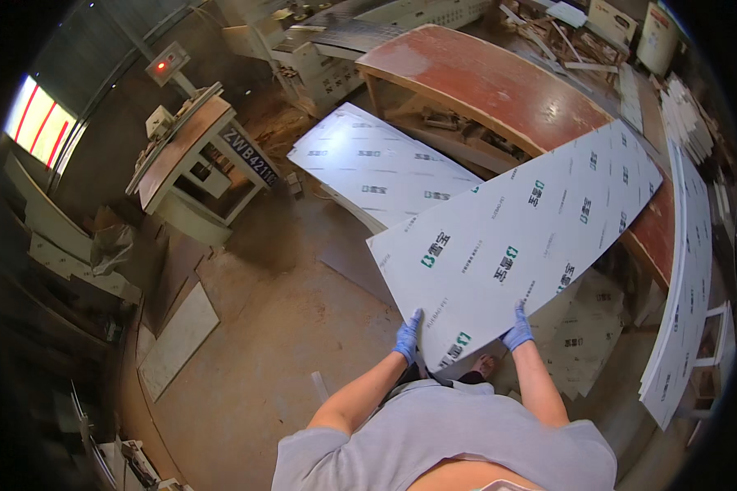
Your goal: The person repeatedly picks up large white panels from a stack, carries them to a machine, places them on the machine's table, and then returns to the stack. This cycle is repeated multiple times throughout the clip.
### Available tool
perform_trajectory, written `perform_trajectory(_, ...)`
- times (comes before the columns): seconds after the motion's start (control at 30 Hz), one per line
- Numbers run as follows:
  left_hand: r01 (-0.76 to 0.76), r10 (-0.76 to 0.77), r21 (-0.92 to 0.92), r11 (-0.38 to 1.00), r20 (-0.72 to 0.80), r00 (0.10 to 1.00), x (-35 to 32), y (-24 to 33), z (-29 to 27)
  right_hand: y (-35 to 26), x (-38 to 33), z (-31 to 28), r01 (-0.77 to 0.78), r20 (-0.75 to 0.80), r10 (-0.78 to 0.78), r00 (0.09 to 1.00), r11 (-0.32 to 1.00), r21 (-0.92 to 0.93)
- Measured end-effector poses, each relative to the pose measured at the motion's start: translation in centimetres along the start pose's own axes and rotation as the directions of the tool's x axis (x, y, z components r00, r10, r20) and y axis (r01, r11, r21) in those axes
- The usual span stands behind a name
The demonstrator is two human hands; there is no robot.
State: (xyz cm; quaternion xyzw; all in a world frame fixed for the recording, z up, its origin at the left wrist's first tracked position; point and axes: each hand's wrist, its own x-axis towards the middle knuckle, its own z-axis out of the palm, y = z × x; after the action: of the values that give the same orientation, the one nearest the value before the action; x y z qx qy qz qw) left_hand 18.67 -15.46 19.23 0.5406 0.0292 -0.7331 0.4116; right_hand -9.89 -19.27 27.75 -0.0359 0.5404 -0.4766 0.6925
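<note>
I hold a large white panel (516, 237) covered in film with green and black printed marks. Its far end rests over the red-topped workbench (483, 78). My left hand (407, 337), in a blue glove, grips the panel's near edge at the left. My right hand (517, 330), also in a blue glove, grips the same near edge further right. The panel slopes from my hands up toward the bench.
Another white panel (377, 168) lies on the floor beside the bench. A stack of white panels (686, 278) stands at the right. A machine table (190, 155) is at the left. Board offcuts (176, 340) lie on the dusty floor.
</note>
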Motion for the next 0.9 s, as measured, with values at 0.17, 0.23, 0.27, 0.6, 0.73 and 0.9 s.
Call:
perform_trajectory(0.17, -0.18, 0.189, 0.076, 0.981, -0.132, 0.973, -1.9, 13.2, -6.5, 4.3, 2.1, 9.2, -0.171, 0.018, 0.17, 0.985, 0.984, 0.058)
perform_trajectory(0.23, -0.19, 0.194, 0.039, 0.981, -0.149, 0.97, -2.2, 16.0, -8.5, 1.7, 3.2, 9.7, -0.191, 0.051, 0.185, 0.981, 0.967, 0.171)
perform_trajectory(0.27, -0.168, 0.17, 0.024, 0.985, -0.152, 0.974, -2.2, 17.9, -10.2, -0.5, 5.2, 9.2, -0.148, 0.156, 0.122, 0.98, 0.974, 0.173)
perform_trajectory(0.6, -0.247, 0.36, 0.311, 0.918, -0.39, 0.847, 2.8, 34.9, -21.4, -1.7, 13.6, 20.1, -0.085, 0.113, 0.047, 0.993, 0.927, 0.365)
perform_trajectory(0.73, -0.303, 0.423, 0.322, 0.897, -0.427, 0.799, 4.3, 39.4, -23.6, -0.2, 15.4, 25.2, -0.114, 0.161, 0.066, 0.985, 0.944, 0.311)
perform_trajectory(0.9, -0.35, 0.439, 0.273, 0.896, -0.425, 0.792, 7.8, 45.2, -30.2, 2.1, 18.9, 34.6, -0.132, 0.189, 0.081, 0.979, 0.952, 0.277)
